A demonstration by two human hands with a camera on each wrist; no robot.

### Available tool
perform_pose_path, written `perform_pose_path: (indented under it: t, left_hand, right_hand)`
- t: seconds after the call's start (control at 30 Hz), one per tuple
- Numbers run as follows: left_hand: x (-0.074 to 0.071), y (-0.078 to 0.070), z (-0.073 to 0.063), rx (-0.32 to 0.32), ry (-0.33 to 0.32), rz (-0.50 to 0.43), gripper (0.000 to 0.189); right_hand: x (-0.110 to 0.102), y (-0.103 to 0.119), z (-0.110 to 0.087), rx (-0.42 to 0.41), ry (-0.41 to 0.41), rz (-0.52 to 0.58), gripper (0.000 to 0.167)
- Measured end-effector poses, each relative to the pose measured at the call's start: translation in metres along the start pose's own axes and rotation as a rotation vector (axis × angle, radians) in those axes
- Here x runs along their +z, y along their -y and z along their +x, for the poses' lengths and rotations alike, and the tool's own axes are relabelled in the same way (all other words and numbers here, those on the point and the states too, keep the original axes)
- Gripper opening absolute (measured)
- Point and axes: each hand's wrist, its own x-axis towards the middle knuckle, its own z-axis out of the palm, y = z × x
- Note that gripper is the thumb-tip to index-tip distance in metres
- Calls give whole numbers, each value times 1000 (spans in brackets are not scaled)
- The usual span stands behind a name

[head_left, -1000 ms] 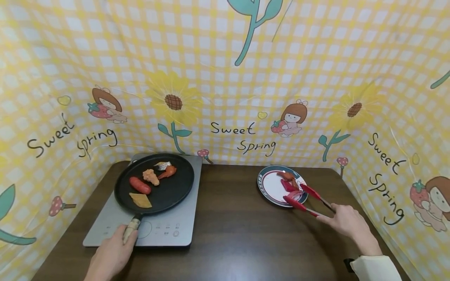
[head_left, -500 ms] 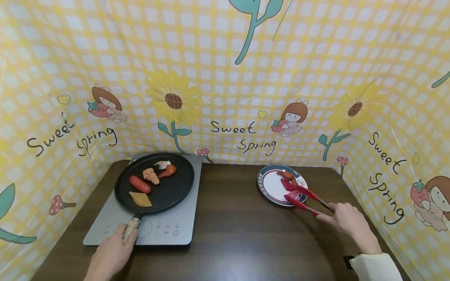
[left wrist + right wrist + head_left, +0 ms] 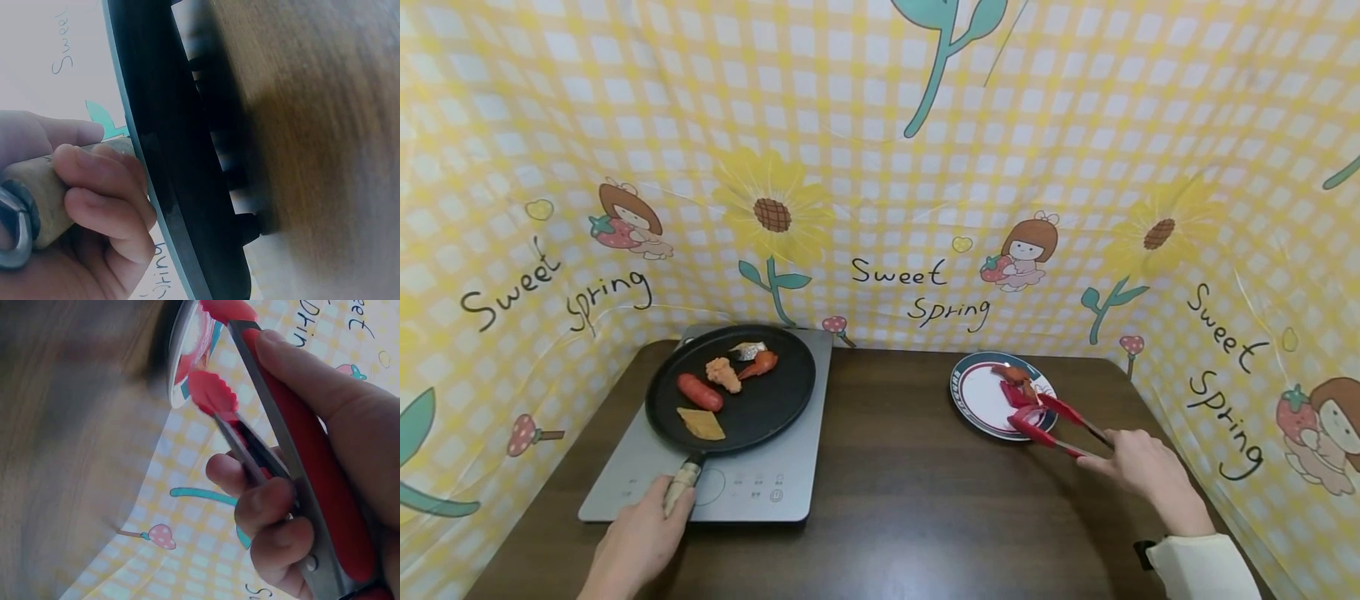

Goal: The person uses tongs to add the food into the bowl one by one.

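My left hand (image 3: 643, 533) grips the wooden handle (image 3: 682, 486) of a round black frying pan (image 3: 771, 408); in the left wrist view its fingers (image 3: 109, 209) curl round that handle. A red sausage (image 3: 700, 392), a fried chicken piece (image 3: 723, 375), a flat yellow piece (image 3: 702, 423), an orange-red piece and a silvery piece lie in the pan. At the right, my right hand (image 3: 1142, 471) holds red-and-steel tongs (image 3: 281, 437) with their two red tips spread over the near right of a plate (image 3: 961, 400). On it lie a brown piece (image 3: 1011, 375) and a dark red piece (image 3: 1017, 394).
Under the pan is a silver induction cooker (image 3: 790, 475) on a dark wooden table (image 3: 887, 467). A yellow-and-white checked cloth (image 3: 880, 183) hangs behind and along both sides. A pale sleeve (image 3: 1202, 568) covers my right forearm.
The tongs' tips drew a little closer together half a second ago and now stand slightly wider again over the plate. The left hand and the pan have stayed in place.
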Motion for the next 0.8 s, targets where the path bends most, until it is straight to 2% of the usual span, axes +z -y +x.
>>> perform_pose_path:
  t: [0.17,0.47,0.8]
  left_hand:
    - [0,0,0,-1,-4,3,76]
    - [0,0,1,-1,-7,8,78]
    - [0,-1,1,-14,6,10,78]
  right_hand:
    - [1,-1,0,36,21,3,56]
    - [2,13,2,-87,-29,-43,51]
    - [16,15,4,-94,-68,29,40]
